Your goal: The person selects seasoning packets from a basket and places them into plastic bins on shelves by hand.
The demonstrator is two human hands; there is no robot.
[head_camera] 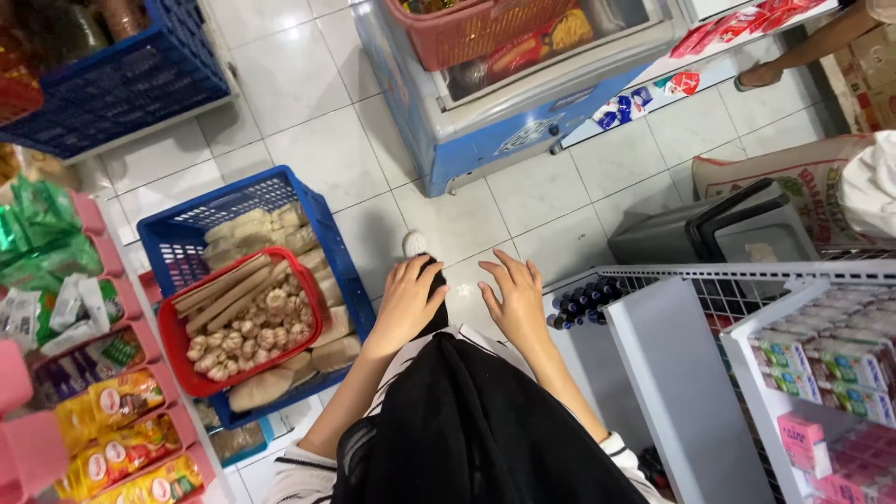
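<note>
On the shop's white tiled floor [308, 103], seen from above: at far left, pink shelves [37, 448] carry green and yellow packets. Beside them a blue crate [168, 243] holds a red basket [182, 359] of pale roots and sticks. Your left hand [409, 301] rests, fingers loose and holding nothing, on your black-clad knee [434, 313]; your right hand [516, 297] hovers beside it, fingers spread, empty. At right stands a white wire rack [709, 280].

Tiled floor [308, 103] under blue crate [336, 252]
</note>
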